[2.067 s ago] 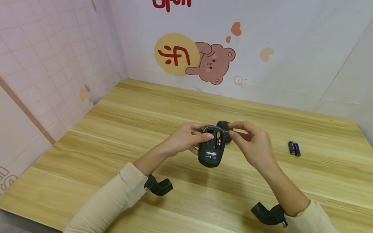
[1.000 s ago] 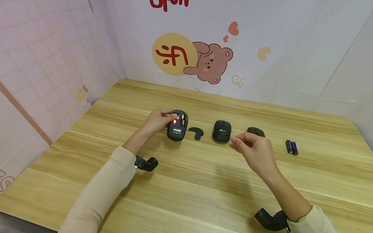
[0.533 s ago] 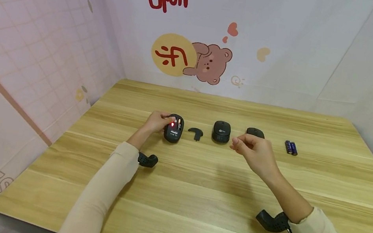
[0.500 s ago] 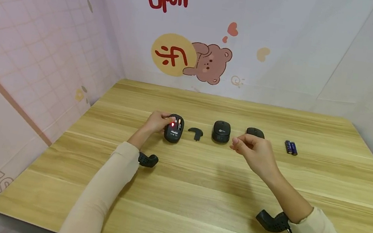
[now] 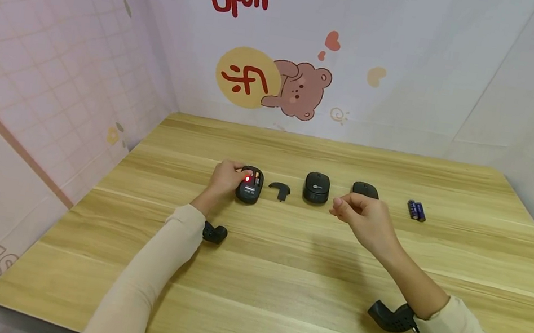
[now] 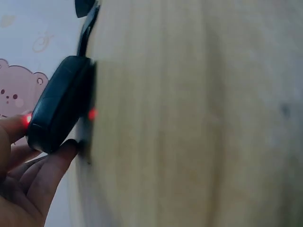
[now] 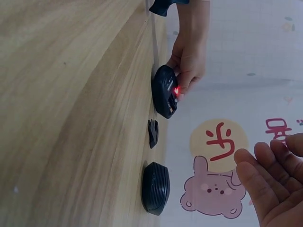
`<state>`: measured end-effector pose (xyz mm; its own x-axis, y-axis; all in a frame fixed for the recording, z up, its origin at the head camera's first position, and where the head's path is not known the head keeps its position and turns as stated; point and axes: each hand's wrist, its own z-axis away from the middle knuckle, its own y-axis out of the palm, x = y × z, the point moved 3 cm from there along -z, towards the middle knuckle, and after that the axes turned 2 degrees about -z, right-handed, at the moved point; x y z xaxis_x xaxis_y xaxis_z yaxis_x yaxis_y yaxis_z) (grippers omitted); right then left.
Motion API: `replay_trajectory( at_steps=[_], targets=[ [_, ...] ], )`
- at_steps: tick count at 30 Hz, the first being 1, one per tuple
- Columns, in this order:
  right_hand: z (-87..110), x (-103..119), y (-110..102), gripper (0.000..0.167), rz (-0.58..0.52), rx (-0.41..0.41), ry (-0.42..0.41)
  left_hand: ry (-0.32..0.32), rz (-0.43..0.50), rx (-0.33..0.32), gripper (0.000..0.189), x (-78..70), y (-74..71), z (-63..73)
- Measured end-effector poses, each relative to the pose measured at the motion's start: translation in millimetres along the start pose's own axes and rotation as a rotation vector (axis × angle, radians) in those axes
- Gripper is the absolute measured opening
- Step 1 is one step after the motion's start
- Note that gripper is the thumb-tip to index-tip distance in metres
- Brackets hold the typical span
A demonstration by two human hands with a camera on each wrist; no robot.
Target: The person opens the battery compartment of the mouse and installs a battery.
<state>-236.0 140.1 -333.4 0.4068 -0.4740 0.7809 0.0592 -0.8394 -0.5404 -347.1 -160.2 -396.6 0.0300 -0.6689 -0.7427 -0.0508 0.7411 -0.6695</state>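
Black plastic: pinching the upturned mouse (image 5: pixel 249 193), well left of the logo mouse (image 5: pixel 317 188), between thumb and fingers of the left hand (image 5: pixel 225 178). Probably handling light, stiff and slick; better gripping by the side edges, sparing the open battery bay (image 5: pixel 257 179). Closer on that side, seeing the loose cover (image 5: pixel 281 187), likely thin and fragile at the stem; better lifting by the curved edge. Right of the logo mouse, holding nothing visible in the right hand (image 5: pixel 364 219), with fingers loosely bent. Farther right of it, seeing a third mouse (image 5: pixel 365 189), then two batteries (image 5: pixel 416 210).
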Motion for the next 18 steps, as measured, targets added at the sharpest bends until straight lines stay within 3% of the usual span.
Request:
replay_trajectory(
  at_steps=[7, 18],
  targets=[
    [-2.1, -2, -2, 0.031, 0.004, 0.014, 0.012, 0.058, -0.198, -0.039, 0.037, -3.0, -2.7, 0.0],
    [-14.6, -16, -12, 0.034, 0.085, 0.033, 0.042, 0.045, -0.194, -0.031, 0.039, -2.1, -5.2, -0.3]
  ],
)
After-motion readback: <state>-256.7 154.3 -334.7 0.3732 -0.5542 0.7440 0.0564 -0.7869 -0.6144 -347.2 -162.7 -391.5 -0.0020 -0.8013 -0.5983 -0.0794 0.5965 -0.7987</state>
